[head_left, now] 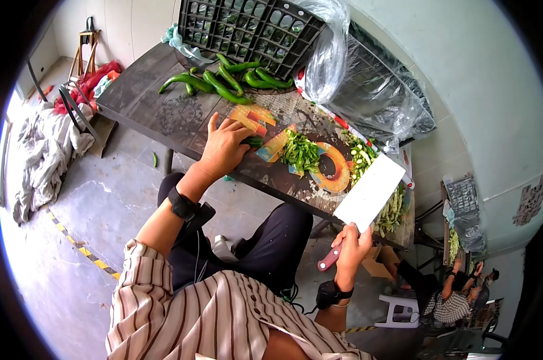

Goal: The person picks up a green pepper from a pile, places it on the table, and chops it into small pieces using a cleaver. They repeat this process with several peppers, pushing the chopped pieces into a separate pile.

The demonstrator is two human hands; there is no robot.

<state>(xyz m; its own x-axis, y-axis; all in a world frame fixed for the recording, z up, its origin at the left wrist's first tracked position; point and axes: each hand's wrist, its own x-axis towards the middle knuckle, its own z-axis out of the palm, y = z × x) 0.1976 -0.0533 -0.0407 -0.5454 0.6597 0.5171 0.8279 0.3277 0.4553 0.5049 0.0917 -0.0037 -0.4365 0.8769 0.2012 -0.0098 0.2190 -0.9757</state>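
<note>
My right hand (353,249) is closed round the reddish-brown handle of a cleaver (373,189). The broad, bright blade is raised over the right part of the table. On the tabletop, my left hand (224,146) has its fingers bent over dark green chili peppers (253,141); part of them is hidden under the hand. Right of that hand lies a pile of sliced green chili (301,151). Pale green pieces (361,157) are beside the blade, and more cut strips (391,214) lie beyond it. Several whole green chili peppers (223,83) rest behind my left hand.
A black plastic crate (247,30) stands on the dark table (145,114) at the back. Clear plastic covers another crate (385,90). Fabric (49,150) is heaped on the floor at left. Far right, another person (448,306) sits near a white stool (398,312).
</note>
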